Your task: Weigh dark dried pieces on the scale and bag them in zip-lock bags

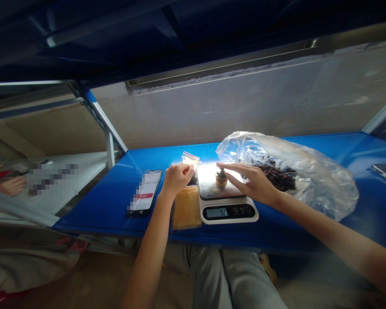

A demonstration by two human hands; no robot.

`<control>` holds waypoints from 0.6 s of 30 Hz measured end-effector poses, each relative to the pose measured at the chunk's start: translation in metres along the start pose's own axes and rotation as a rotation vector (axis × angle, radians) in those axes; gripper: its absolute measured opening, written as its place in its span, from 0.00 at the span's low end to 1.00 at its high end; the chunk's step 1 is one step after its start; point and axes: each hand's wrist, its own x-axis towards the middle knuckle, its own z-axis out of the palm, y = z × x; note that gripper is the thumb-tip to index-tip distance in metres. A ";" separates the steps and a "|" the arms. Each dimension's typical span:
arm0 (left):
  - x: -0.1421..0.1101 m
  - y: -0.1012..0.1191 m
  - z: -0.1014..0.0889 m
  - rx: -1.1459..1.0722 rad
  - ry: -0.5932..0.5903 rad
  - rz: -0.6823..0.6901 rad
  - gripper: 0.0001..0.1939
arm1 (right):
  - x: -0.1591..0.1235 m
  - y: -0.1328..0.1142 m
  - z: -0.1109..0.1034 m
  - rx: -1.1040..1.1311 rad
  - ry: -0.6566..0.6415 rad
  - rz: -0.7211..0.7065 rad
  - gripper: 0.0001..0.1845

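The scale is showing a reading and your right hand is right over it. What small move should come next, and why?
I'd probably lift the small brown cup off the kitchen scale with the right hand, since its fingers are right beside it, then tip it into the small zip bag, which the left hand holds up next to the scale.

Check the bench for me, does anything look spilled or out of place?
The clear plastic bag stands out: it lies slumped on its side beside the kitchen scale, with its dark pieces bunched toward the scale, so they could tip out.
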 end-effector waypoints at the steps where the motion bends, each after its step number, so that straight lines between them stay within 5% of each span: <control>1: 0.000 0.000 0.000 -0.002 -0.001 0.001 0.21 | 0.000 0.000 0.000 0.001 -0.009 -0.013 0.20; 11: -0.001 0.001 -0.001 0.013 -0.026 -0.004 0.21 | -0.002 -0.001 0.009 -0.076 -0.048 -0.068 0.34; 18: 0.000 -0.003 -0.001 0.033 -0.025 -0.012 0.22 | -0.002 0.006 0.012 -0.124 -0.046 -0.199 0.34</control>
